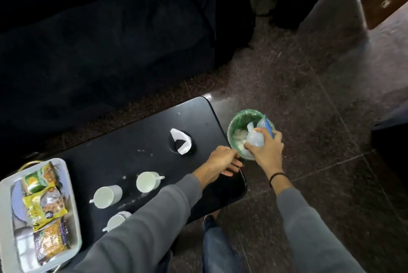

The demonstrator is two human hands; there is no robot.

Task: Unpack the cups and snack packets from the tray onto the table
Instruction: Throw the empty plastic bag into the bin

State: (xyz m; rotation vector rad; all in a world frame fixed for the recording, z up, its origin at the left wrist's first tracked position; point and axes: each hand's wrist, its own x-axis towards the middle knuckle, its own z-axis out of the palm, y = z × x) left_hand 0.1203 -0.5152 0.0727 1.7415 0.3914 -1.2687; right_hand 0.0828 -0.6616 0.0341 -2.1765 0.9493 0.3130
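Clear plastic bag [257,139] gripped in right hand [267,151] over bin [234,123]; left hand [223,160] loosely spread.

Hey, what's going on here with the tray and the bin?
A person in grey sleeves is at a black table. The right hand holds a clear plastic bag over a green-lined bin beside the table, seemingly discarding it. The left hand rests near the table's edge with nothing visibly in it. Three white cups already stand on the table, while three snack packets are still in the tray at the left.
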